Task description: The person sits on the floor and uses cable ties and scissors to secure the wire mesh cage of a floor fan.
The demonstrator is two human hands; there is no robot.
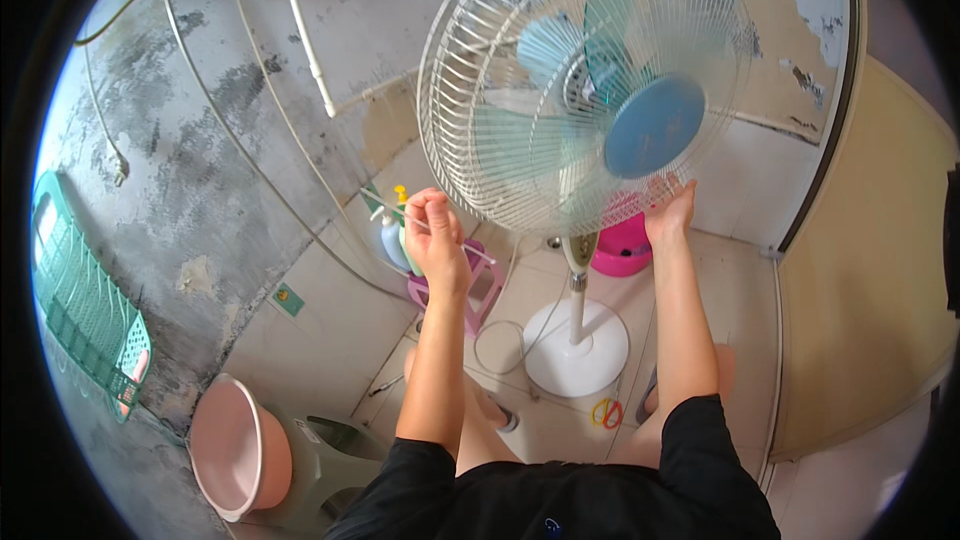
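Observation:
A white standing fan with pale blue-green blades rises in front of me, a blue disc [655, 127] at the centre of its wire guard [455, 130]. Its round white base [577, 365] rests on the tiled floor. My right hand [672, 212] supports the guard's lower right edge, the fingers partly hidden by the wires. Left of the guard, my left hand [437, 240] is closed with the thumb raised, pinching a thin whitish strip [385, 202]. The strip runs out on both sides of the fist; its exact kind is unclear.
Scissors with red and yellow handles [607, 413] lie near the fan base. A purple stool [487, 285], bottles [393, 240] and a bright pink tub [622, 248] stand behind. At left are a pale pink basin [270, 455], a grey-green stool [325, 460] and a green rack [90, 310].

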